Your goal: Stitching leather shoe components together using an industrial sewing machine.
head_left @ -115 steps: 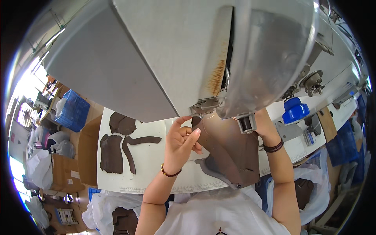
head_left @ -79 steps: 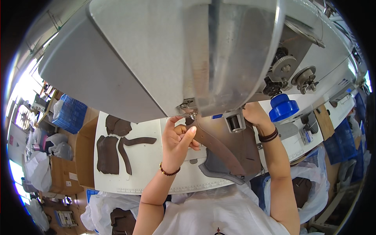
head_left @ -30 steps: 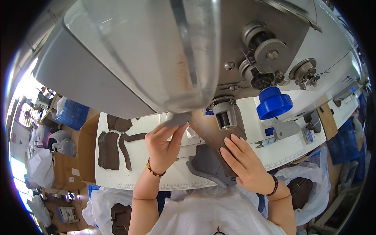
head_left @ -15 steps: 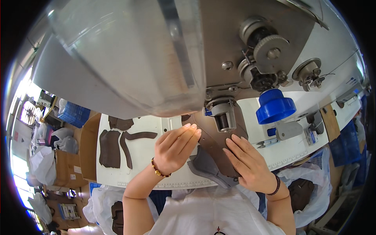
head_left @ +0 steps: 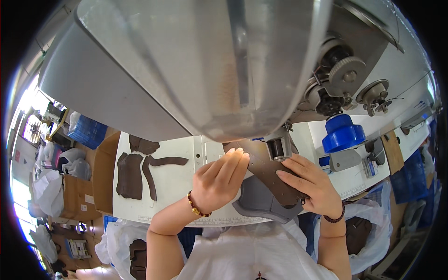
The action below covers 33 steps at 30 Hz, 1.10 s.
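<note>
A dark brown leather-like piece (head_left: 275, 181) lies under the needle-and-foot end (head_left: 278, 147) of a sewing machine. My left hand (head_left: 221, 179) is beside the piece's left edge, its fingers stretched out together and the fingertips at that edge; the thumb is hidden. My right hand (head_left: 313, 182) rests flat along the right side of the piece with fingers extended; its thumb is hidden too. Beneath the brown piece a grey shaped piece (head_left: 259, 198) shows at the table's front edge. The clear guard (head_left: 186, 70) and machine head hide the far end of the brown piece.
Brown cut pieces (head_left: 129, 177) and curved strips (head_left: 166, 161) lie left on the white table (head_left: 186, 205). A blue knob (head_left: 343, 134) hangs at right. Plastic bags (head_left: 380, 224) with brown parts flank me; a cardboard box (head_left: 105, 170) stands left.
The brown piece's near end has swung right with my right hand, and more of the grey piece shows. My left hand has shifted slightly right. The machine appears farther right as the view shifts.
</note>
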Motion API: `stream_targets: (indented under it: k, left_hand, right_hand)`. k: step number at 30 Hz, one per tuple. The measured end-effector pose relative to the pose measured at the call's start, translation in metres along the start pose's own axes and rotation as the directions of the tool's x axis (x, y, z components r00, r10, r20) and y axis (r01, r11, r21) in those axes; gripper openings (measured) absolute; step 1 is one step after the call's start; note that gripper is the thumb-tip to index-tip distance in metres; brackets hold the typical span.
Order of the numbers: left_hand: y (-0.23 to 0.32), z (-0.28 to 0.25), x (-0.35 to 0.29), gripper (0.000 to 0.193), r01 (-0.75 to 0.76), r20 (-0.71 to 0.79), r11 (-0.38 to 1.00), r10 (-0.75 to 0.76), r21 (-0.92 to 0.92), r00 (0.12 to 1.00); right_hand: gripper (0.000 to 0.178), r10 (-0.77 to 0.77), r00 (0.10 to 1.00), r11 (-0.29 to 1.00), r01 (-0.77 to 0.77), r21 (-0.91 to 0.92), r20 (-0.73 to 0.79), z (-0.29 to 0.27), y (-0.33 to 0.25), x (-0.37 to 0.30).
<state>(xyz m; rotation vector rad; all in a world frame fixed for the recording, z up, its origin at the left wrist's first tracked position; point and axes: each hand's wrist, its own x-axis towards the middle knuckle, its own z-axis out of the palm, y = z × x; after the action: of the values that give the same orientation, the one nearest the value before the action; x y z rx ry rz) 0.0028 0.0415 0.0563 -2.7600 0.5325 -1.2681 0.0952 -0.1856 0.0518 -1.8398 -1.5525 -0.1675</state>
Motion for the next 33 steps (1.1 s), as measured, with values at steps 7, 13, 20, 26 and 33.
stream_targets:
  k: [7,13,20,26,33]
  left_hand:
    - [0.003,0.001,0.001,0.023,0.062,0.022,0.998,-0.063,0.031,0.998]
    - [0.004,0.003,0.000,0.023,0.092,-0.007,0.995,-0.092,0.024,0.996]
    - [0.002,0.003,-0.001,0.022,0.123,-0.015,0.992,-0.123,0.009,0.992]
    - [-0.004,0.003,-0.001,0.022,0.103,0.006,0.995,-0.103,0.010,0.995]
    - [-0.011,0.007,-0.004,0.023,0.073,-0.030,0.997,-0.074,-0.024,0.997]
  right_hand:
    - [0.066,0.012,1.000,1.000,-0.012,0.008,-0.026,0.000,0.005,0.004]
    - [0.062,0.007,1.000,1.000,-0.007,-0.012,-0.026,0.001,0.004,0.005]
    - [0.059,0.018,0.999,0.998,-0.019,-0.059,-0.030,0.007,-0.002,0.005]
    - [0.058,0.007,1.000,0.990,-0.011,-0.138,-0.030,0.011,-0.011,0.006]
    - [0.056,-0.025,0.998,0.975,0.011,-0.221,-0.062,0.018,-0.015,0.007]
